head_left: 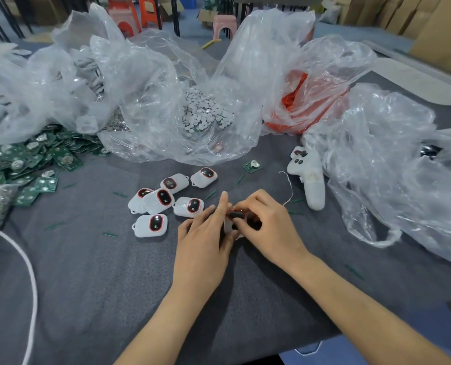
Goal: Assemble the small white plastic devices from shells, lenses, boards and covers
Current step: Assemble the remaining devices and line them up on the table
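Observation:
My left hand (206, 233) and my right hand (266, 219) meet over a small white shell (230, 227) on the grey table. The left hand cups the shell from the left with its index finger raised. My right thumb and fingers pinch a dark lens with a red ring (235, 214) at the shell's top. Most of the shell is hidden by the fingers. Several white devices with red-ringed dark lenses (163, 198) lie in a cluster just left of my hands. A single green board (252, 165) lies farther back.
A heap of green boards (27, 164) lies at the left. Clear bags hold white shells (69, 83), small white discs (206, 109) and red parts (295, 101). A white game controller (309, 175) lies at the right, beside crumpled bags (390, 167). A white cord (27, 264) curves at the left edge.

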Tool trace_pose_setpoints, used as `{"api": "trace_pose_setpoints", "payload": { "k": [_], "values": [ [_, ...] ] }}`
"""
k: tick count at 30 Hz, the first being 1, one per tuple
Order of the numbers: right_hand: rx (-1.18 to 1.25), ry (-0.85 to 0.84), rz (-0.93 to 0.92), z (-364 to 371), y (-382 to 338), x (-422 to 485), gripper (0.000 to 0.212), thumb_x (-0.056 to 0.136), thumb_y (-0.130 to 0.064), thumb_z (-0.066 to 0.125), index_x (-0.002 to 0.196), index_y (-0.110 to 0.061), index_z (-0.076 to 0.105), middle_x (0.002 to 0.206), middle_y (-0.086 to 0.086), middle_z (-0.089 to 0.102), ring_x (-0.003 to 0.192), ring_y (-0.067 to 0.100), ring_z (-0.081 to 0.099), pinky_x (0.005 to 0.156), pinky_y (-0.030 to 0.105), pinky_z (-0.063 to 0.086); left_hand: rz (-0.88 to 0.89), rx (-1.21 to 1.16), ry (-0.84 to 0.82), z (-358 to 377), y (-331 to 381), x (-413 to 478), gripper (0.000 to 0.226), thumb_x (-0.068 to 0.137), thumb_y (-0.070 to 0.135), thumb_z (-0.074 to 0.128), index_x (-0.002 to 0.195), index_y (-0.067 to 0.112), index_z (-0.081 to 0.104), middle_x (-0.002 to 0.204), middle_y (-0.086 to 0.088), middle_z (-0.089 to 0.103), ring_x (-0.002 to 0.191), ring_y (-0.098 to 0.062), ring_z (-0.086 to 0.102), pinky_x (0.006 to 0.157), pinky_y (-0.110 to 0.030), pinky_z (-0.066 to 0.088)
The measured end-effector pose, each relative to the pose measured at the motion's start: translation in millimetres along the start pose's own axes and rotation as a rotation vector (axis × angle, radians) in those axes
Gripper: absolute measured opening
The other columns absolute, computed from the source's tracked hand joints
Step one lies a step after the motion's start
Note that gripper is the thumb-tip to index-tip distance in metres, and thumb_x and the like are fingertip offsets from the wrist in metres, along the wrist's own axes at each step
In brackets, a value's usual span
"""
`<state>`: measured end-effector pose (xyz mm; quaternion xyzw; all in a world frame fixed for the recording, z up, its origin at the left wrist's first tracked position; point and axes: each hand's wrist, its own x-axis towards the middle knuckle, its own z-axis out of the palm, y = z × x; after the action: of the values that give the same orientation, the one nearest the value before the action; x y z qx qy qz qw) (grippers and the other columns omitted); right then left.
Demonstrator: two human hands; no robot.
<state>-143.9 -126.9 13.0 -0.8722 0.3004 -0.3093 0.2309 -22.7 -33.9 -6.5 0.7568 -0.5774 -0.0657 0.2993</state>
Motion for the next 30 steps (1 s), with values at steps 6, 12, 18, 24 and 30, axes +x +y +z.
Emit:
{"api": "trace_pose_setpoints", "payload": {
  "k": [6,12,18,24,30],
  "values": [
    [0.015,0.026,-0.047,-0.9,-3.4,-0.4,0.015,0.080,-0.008,0.070,0.094,-0.010,0.066,0.091,-0.001,0.056,0.078,0.013,0.057,0.068,0.034,0.052,-0.022,-0.029,0.049,-1.7,1.9,0.4,0.068,0.089,0.035,0.063,0.148,0.030,0.030,0.136,0.016,0.053,0.129,0.002,0.023,0.093,-0.012,0.009],
    [0.070,0.065,0.030,-4.6,-1.5,0.9,0.017,0.075,-0.001,0.074,0.090,-0.006,0.070,0.088,0.002,0.060,0.076,0.009,0.056,0.071,0.013,0.044,-0.036,-0.048,0.050,-3.3,3.6,0.5,0.059,0.090,0.040,0.060,0.144,0.034,0.036,0.136,0.019,0.051,0.132,-0.001,0.032,0.098,-0.013,0.010],
    [0.091,0.016,0.060,-5.1,-2.7,2.0,0.017,0.077,-0.004,0.074,0.094,-0.007,0.074,0.087,0.000,0.059,0.076,0.005,0.054,0.070,0.010,0.041,-0.049,-0.022,0.037,-4.5,4.1,1.0,0.050,0.090,0.043,0.059,0.136,0.029,0.049,0.142,0.014,0.048,0.136,-0.002,0.030,0.101,-0.018,0.013],
    [0.092,-0.003,0.078,-3.9,-3.1,3.7,0.018,0.076,-0.005,0.076,0.093,-0.008,0.074,0.085,-0.004,0.057,0.070,-0.002,0.053,0.068,0.005,0.039,-0.057,-0.024,0.056,-5.8,5.4,-0.7,0.046,0.087,0.042,0.062,0.131,0.028,0.055,0.139,0.015,0.050,0.134,-0.006,0.036,0.103,-0.025,0.020],
    [0.124,-0.016,0.100,-4.1,-2.4,5.7,0.016,0.074,-0.004,0.077,0.089,-0.008,0.075,0.084,-0.003,0.059,0.069,0.000,0.056,0.066,0.005,0.040,-0.044,-0.071,0.085,-7.2,6.7,-2.0,0.041,0.085,0.037,0.068,0.123,0.024,0.061,0.128,0.012,0.059,0.128,-0.010,0.042,0.100,-0.026,0.025]
  ]
}}
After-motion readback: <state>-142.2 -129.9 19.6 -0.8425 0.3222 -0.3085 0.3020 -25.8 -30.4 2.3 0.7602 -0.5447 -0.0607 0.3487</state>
